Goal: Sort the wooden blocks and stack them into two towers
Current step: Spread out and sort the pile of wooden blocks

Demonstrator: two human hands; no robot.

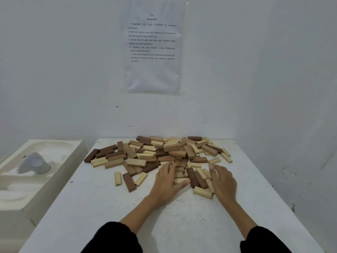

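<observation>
Here a white table (pixel 102 207) stands pushed into the corner of a bare white room, its far edge against the back wall (pixel 54 70) and the side wall (pixel 291 88) running along its right. The tabletop is matt and scuffed, speckled with small dark marks, most of them on the near half.

The wooden blocks (pixel 164 152) lie in one loose unsorted heap across the far half of the table, reaching back almost to the wall. They come in three shades – pale, mid-brown and dark brown – and lie flat or tilted over one another, with no tower standing. Three strays rest just in front of the heap on its left: a pale block (pixel 117 178), a dark block (pixel 129 182) and a second pale block (pixel 140 178).

Both hands rest on the near edge of the heap. The left hand (pixel 166 181) lies palm down with fingers straight and spread over the blocks, its thumb touching a pale one. The right hand (pixel 223 181) is likewise flat with its fingers extended – neither hand grips anything. Two dark blocks (pixel 193 177) lie side by side between the hands. Black sleeves (pixel 113 238) cover the forearms at the bottom of the view.

A printed sheet (pixel 152 46) in a glossy clear sleeve hangs on the back wall above the heap; its text is too blurred to read. Left of the table, just beside it and lower, sits a white moulded box (pixel 60 179) with a hollowed top, and a rounded grey object (pixel 34 164) lies in the hollow.
</observation>
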